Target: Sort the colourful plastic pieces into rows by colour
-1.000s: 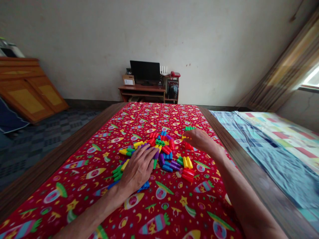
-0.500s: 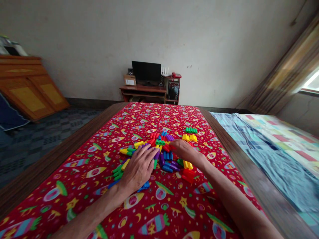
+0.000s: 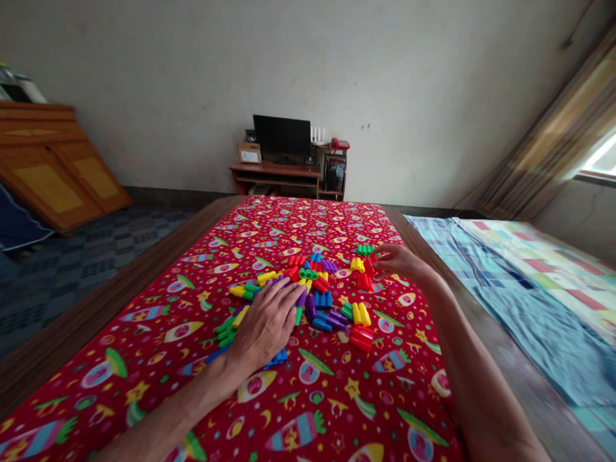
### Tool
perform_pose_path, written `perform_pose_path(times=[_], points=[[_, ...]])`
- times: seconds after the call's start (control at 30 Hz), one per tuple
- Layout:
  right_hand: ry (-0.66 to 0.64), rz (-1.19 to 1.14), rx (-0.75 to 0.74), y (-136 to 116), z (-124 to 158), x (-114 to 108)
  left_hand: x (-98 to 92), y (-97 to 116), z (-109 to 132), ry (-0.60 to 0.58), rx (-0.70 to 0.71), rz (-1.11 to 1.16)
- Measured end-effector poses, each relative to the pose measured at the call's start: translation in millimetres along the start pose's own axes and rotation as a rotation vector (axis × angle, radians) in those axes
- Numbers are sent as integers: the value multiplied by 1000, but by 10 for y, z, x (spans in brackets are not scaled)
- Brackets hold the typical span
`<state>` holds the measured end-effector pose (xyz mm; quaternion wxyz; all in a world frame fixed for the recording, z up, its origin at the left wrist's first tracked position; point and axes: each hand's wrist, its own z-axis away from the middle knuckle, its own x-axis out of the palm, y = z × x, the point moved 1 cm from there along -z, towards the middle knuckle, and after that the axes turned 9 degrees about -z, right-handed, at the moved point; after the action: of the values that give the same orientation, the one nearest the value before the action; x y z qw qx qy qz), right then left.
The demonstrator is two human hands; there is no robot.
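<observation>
Blocks (image 3: 239, 317) around flat left hand (image 3: 262, 323) | red block (image 3: 369, 265) at right hand (image 3: 403, 262), grip unclear

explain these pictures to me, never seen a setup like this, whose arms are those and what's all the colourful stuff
There's no machine here: these are one person's bare hands. Every picture comes from a single camera worn on that person's head, looking forward and down, so the arms enter from the bottom. On the red patterned cloth lie many ribbed, tube-like pieces in red, yellow, green, blue and purple. The left hand lies palm down over some of them, fingers stretched out. The right hand has its fingertips at a red piece, beside a yellow piece; whether it is gripped, I can't tell.
</observation>
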<state>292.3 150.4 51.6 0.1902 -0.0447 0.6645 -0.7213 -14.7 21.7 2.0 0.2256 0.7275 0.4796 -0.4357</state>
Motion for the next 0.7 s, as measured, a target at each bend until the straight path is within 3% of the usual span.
perform_pose_path(times=[0.13,0.37,0.43,0.57,0.7], points=[[50,-119,56,169,22,-9,-8,-5,-4,7,11,-4],[244,-208,-51,411,166,-25,10,-12,-3,24,16,-13],[305,-65,-27,478,216,-2,17,-14,3,25,17,-14],[477,465,-38,550,299,63,12,-19,9,10,11,-7],[424,883,-159,543,396,83,10,-21,2,0,14,-8]])
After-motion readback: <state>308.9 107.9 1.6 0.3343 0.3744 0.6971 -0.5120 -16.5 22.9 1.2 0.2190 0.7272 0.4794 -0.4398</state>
